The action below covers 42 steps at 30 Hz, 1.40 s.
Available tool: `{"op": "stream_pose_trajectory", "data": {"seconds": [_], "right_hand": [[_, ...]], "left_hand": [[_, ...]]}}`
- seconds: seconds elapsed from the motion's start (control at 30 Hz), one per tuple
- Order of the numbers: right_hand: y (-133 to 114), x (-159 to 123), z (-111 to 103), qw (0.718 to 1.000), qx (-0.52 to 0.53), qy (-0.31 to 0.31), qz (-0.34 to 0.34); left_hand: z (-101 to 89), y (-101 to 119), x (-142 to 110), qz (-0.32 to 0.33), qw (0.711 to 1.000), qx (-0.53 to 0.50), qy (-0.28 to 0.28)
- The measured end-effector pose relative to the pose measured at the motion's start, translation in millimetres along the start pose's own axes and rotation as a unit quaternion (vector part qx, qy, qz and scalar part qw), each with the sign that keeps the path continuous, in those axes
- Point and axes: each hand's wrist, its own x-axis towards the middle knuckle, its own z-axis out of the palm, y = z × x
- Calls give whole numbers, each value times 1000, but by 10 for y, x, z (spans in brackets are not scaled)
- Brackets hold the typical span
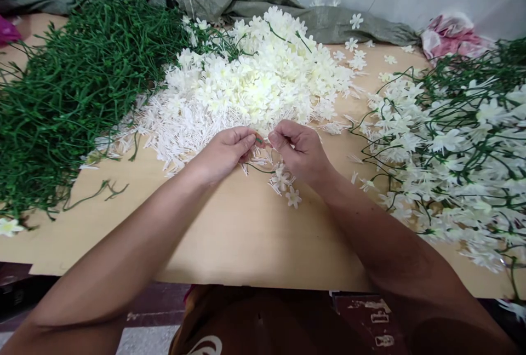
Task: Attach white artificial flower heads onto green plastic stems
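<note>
My left hand (230, 152) is closed in a pinch, and a bit of green shows at its fingertips. From beneath it a thin green artificial flower stem (257, 169) runs right to white artificial flowers (282, 178), which sit below my right hand. My right hand (302, 149) is also pinched, its fingertips a little apart from the left ones. What it holds, if anything, is too small to make out. Just beyond both hands lies a heap of loose white petals (263, 81) with white stamen strands (181, 130) along its near side.
At the left is a large pile of green plastic stems (82, 75). Finished-looking white flowers on stems (447, 152) are heaped at the right. Grey-green cloth (341, 23) lines the back of the tan tabletop (255, 240), near a pink-and-white bag (452, 37).
</note>
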Motion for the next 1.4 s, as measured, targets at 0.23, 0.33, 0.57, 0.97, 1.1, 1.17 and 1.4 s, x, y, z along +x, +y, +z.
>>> {"op": "stream_pose_trajectory", "data": {"seconds": [0.23,0.33,0.57,0.97,1.1,1.17,1.4], "right_hand": [[-3,-15,39,999,-41,23,-26],[-4,-23,51,997,-69,27,-34],[17,-29,54,995,-85,41,-38],[41,-39,70,992,-103,48,-45],[38,-39,72,988,-127,48,-68],[39,-44,83,986,-134,53,-81],[53,-74,140,989,-119,41,-78]], "left_hand": [[23,-25,28,12,1000,10,20],[35,-28,17,16,1000,16,12],[37,-24,-2,28,998,-49,6],[58,-115,16,76,996,-30,-29],[40,-132,24,109,993,-8,-33],[50,-136,30,123,992,-6,-26],[112,-160,37,117,993,27,4]]}}
